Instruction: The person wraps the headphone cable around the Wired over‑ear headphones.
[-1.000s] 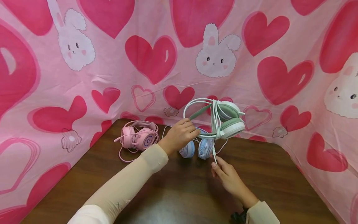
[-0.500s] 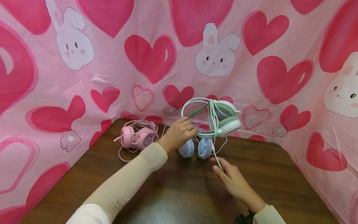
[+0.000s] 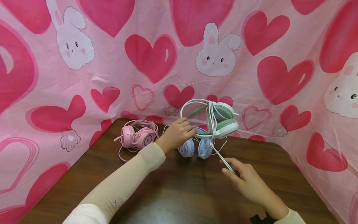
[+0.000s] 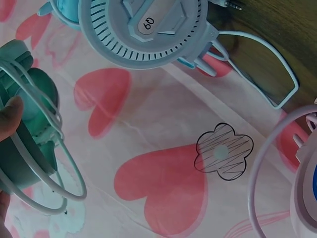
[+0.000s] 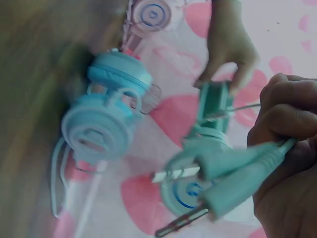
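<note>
White-and-green headphones are held up above the table, their cable wound in a bundle around them. My left hand grips them by the headband. Fingers and thumb of my right hand pinch the loose cable end, which runs taut from the bundle. Two pale green audio plugs stick out from that hand in the right wrist view. Behind the held pair, blue headphones stand on the table, partly covered by it and my left hand.
Pink headphones with a loosely looped cable lie at the back left of the brown wooden table. A pink cloth printed with hearts and rabbits hangs around the back and sides.
My right hand has moved right and toward me, drawing out a longer stretch of cable. The held headphones have shifted slightly left with my left hand still gripping them.
</note>
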Motion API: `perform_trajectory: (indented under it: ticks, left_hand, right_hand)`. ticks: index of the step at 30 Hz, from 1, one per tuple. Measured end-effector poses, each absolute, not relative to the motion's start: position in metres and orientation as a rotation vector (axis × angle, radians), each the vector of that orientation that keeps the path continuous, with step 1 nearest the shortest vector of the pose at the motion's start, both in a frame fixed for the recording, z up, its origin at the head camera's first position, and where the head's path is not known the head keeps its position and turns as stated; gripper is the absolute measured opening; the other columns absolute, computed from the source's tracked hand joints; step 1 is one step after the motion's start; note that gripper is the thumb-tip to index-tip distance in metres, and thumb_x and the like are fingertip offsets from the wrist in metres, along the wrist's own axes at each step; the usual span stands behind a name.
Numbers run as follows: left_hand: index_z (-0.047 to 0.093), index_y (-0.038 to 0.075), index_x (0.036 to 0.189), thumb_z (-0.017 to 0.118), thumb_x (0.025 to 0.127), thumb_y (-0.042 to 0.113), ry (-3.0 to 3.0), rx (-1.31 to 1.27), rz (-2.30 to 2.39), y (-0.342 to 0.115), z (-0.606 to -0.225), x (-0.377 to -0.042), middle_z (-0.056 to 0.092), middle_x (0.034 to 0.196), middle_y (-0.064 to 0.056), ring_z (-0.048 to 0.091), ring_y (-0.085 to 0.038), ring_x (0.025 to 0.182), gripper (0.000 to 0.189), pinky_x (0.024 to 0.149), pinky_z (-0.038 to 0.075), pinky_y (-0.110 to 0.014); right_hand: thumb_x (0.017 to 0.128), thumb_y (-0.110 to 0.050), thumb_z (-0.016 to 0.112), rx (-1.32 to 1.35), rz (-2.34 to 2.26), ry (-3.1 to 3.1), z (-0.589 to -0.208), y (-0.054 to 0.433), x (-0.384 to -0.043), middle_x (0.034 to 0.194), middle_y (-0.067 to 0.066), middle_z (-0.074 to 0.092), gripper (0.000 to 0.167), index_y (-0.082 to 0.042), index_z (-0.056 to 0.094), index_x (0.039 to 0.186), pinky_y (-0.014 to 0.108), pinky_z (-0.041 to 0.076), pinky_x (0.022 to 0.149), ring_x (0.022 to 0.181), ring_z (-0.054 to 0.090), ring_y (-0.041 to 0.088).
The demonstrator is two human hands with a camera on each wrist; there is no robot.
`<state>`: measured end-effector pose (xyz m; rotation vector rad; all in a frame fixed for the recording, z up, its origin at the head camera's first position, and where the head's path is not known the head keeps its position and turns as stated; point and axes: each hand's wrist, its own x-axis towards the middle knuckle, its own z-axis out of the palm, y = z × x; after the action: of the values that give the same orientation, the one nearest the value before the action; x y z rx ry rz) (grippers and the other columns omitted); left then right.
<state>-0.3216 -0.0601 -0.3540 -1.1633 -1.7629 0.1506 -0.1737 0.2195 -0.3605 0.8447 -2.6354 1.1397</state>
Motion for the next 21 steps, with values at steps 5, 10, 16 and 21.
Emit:
perform_trajectory:
  ticks: [5,10,16,21]
  left_hand:
    - [0.071,0.012,0.098,0.068,0.089,0.008,-1.721,-1.189,0.175,-0.06,-0.358,-0.319,0.069,0.085,-0.001,0.062,-0.019,0.084,0.011,0.093,0.045,-0.035]
    - [0.071,0.012,0.099,0.068,0.088,0.01,-1.69,-1.235,0.216,-0.059,-0.363,-0.312,0.069,0.087,-0.001,0.061,-0.019,0.084,0.012,0.091,0.046,-0.033]
    - [0.07,0.012,0.096,0.058,0.092,0.005,-1.662,-1.297,0.224,-0.055,-0.37,-0.304,0.068,0.085,0.0,0.061,-0.018,0.083,0.014,0.091,0.046,-0.033]
    - [0.069,0.012,0.093,0.047,0.095,0.005,-1.627,-1.339,0.203,-0.052,-0.376,-0.297,0.067,0.084,0.001,0.06,-0.018,0.082,0.023,0.09,0.046,-0.033]
  right_hand:
    - [0.095,-0.017,0.064,0.86,1.059,-2.655,-0.34,0.231,-0.166,0.057,-0.013,0.043,0.023,-0.021,0.062,0.117,0.024,0.037,0.037,0.043,0.041,0.003]
    - [0.092,-0.012,0.066,0.9,0.873,-2.584,-0.32,0.241,-0.159,0.06,-0.015,0.045,0.028,-0.024,0.064,0.118,0.024,0.041,0.043,0.047,0.044,0.004]
    - [0.089,-0.012,0.071,0.881,0.687,-2.525,-0.3,0.244,-0.157,0.085,-0.016,0.064,0.032,-0.021,0.067,0.119,0.02,0.047,0.061,0.069,0.056,0.004]
    - [0.084,-0.008,0.075,0.947,0.587,-2.452,-0.287,0.244,-0.157,0.093,-0.015,0.063,0.038,-0.022,0.068,0.119,0.016,0.044,0.064,0.071,0.054,0.002]
